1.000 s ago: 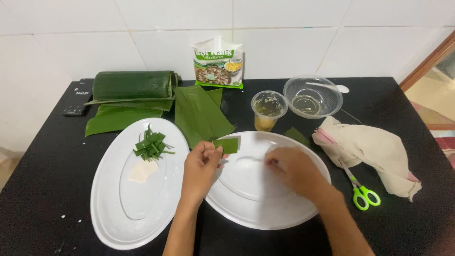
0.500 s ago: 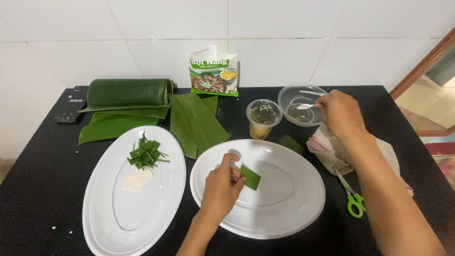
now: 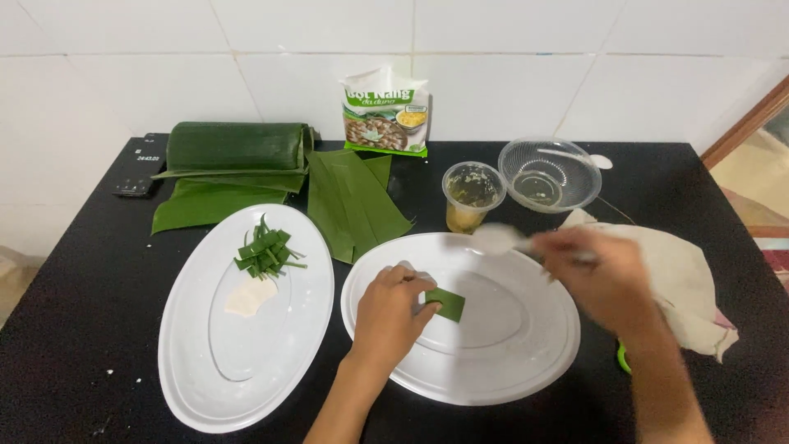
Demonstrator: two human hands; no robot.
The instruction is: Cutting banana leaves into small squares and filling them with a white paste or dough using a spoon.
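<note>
We take the oval white plate [image 3: 493, 378] under our hands as the landmark. Our left hand [image 3: 390, 316] rests over its left half, fingers curled and pinching a small folded green leaf piece [image 3: 446, 303] that lies near the plate's middle. Our right hand [image 3: 604, 279] hovers over the plate's upper right rim, blurred, closed around a white plastic spoon [image 3: 501, 238] whose bowl points left. Just behind the plate stands a clear plastic cup with yellowish liquid [image 3: 472, 196], and right of that a clear plastic bowl [image 3: 549, 174]. Left of the plate lies a second oval white plate [image 3: 205, 378] bearing cut green leaf strips [image 3: 265, 251].
</note>
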